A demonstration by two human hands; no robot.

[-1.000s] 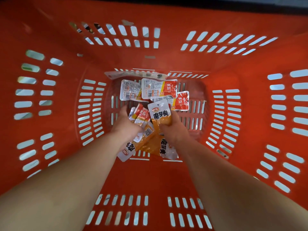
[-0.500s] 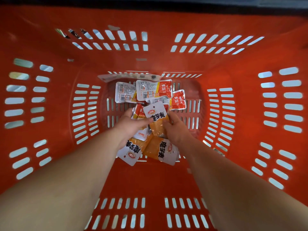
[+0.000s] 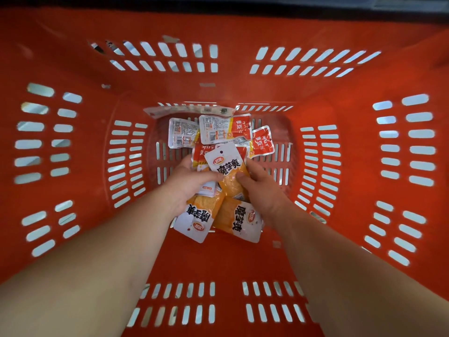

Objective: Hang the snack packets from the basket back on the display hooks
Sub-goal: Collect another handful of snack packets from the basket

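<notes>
1. Red basket (image 3: pixel 340 166): snack packets loose on its floor.
2. Left hand (image 3: pixel 187 183) and right hand (image 3: pixel 262 188) both pinch one yellow packet (image 3: pixel 229 171).
3. Hang hole (image 3: pixel 221 152) probably clear; lift by the top edge.

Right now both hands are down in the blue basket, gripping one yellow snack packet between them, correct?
Not quite: the basket is red, not blue, as the head view shows. The rest stands: the left hand and the right hand are down in it, gripping one yellow snack packet between them.
</notes>
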